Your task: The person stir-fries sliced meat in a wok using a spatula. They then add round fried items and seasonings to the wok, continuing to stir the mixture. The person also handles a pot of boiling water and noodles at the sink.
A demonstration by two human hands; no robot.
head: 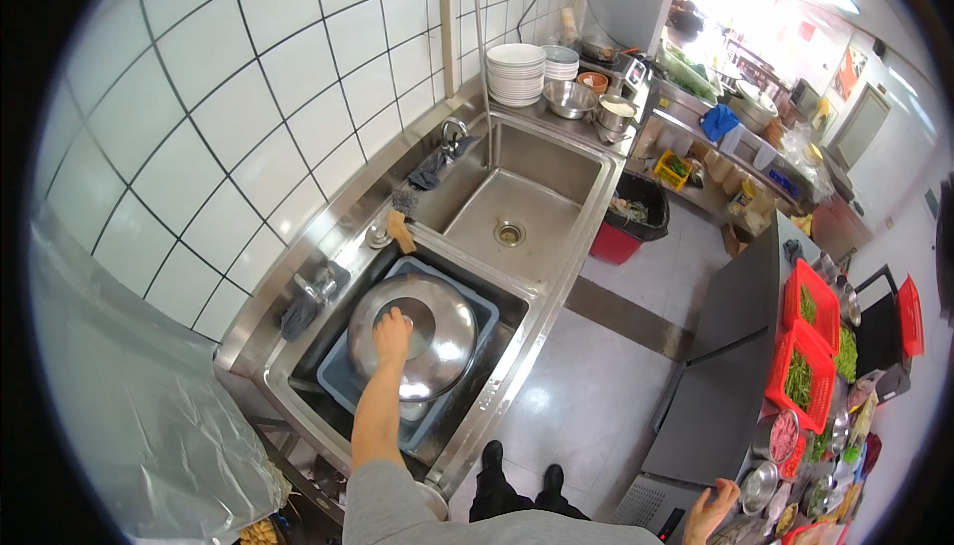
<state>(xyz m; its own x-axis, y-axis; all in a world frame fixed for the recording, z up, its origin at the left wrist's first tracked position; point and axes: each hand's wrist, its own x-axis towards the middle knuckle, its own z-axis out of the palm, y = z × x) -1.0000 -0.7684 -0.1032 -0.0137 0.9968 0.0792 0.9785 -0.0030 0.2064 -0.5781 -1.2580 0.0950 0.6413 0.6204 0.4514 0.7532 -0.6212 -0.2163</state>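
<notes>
My left hand point(393, 332) reaches into the near sink basin, its fingers closed around the knob of a domed steel lid point(451, 321) with a glass window in its middle. The lid covers most of a grey-blue plastic tub point(484, 312) set in that basin. Below the lid's lower edge a whitish thing point(414, 409) shows, mostly hidden. Low at the right, my right hand point(712, 509) hangs with fingers apart and holds nothing, close to a steel bowl point(760, 487) on the counter.
The far basin point(514, 202) has a drain. Faucets point(453, 131), a scourer point(403, 202) and a tan sponge point(400, 232) line the back ledge. Stacked plates point(516, 72) stand beyond. A red bin point(616, 242) is on the floor. Red baskets point(820, 396) hold vegetables at right.
</notes>
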